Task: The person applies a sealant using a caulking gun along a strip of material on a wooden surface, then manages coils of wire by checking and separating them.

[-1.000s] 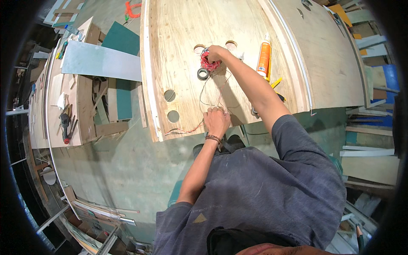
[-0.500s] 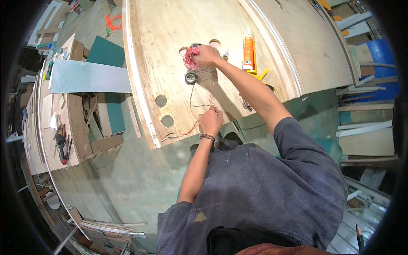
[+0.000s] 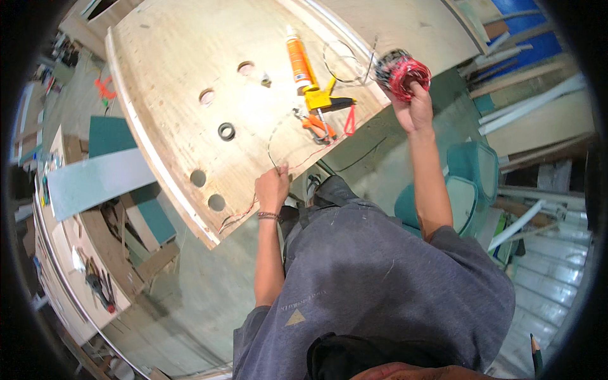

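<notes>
My right hand (image 3: 415, 111) grips a coil of red and black wire (image 3: 405, 75) out past the right edge of the wooden panel (image 3: 171, 82). Loose loops of wire trail from the coil over the panel. Pinched at the panel's near edge, a length of thin wire (image 3: 254, 204) is in my left hand (image 3: 272, 190); its end lies by the near left corner. Between the hands lie orange-handled pliers (image 3: 318, 128) and a yellow caulking gun (image 3: 323, 100) with an orange sealant tube (image 3: 299, 60). A black tape roll (image 3: 226, 131) rests further left.
Round holes (image 3: 198, 178) pierce the panel. Left of it stands a bench (image 3: 88, 253) with hand tools, and a pale board (image 3: 98, 180) juts toward the panel. Teal plastic stools (image 3: 459, 196) stand at right, near stacked timber strips (image 3: 538, 95).
My right hand has carried the wire coil from above the middle of the panel to the right, past its edge. My left hand keeps its pinch near the front edge. The view has turned.
</notes>
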Available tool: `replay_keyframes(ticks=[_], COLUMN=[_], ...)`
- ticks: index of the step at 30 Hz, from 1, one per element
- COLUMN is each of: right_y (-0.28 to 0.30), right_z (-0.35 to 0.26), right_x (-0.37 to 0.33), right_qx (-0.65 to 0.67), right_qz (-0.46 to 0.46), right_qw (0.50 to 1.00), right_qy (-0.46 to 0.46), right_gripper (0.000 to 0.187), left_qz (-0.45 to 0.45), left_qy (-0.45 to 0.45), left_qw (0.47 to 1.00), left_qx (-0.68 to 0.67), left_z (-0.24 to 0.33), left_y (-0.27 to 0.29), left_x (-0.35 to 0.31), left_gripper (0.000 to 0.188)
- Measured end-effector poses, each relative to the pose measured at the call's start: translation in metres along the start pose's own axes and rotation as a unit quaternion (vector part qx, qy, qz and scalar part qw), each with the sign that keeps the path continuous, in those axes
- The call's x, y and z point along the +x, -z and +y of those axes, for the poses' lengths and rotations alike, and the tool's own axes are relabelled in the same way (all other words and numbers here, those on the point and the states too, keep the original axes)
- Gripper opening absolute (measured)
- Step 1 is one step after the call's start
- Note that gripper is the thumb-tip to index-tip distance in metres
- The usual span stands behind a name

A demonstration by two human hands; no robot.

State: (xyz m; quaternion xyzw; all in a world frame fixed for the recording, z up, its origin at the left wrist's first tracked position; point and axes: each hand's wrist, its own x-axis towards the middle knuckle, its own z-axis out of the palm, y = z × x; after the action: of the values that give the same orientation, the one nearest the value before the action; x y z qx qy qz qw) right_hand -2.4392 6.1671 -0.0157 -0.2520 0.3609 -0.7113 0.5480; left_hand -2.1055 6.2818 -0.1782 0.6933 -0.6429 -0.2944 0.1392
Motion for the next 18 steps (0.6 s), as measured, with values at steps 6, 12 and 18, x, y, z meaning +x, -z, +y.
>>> replay_keyframes(ticks=[6, 12, 18], right_y=[0.121, 0.134, 0.084], right_z=[-0.040, -0.034, -0.013], right_x=[-0.011, 0.011, 0.057], right_qx=[-0.101, -0.139, -0.210], right_qz=[0.062, 0.011, -0.073], right_qw=[0.993, 0.990, 0.972], right_qy=[-0.007, -0.029, 0.072], right_gripper=[0.033, 0.048, 0.069], left_qz=[-0.039, 0.062, 0.112], left_qy=[-0.056, -0.076, 0.076], left_qw=[0.997, 0.994, 0.987], left_qx=[0.025, 0.055, 0.092], left_z=[-0.006, 0.000, -0.004], left_y=[-0.010, -0.018, -0.029], left_x=[-0.006, 0.001, 0.001], left_gripper=[0.058, 0.050, 0.025])
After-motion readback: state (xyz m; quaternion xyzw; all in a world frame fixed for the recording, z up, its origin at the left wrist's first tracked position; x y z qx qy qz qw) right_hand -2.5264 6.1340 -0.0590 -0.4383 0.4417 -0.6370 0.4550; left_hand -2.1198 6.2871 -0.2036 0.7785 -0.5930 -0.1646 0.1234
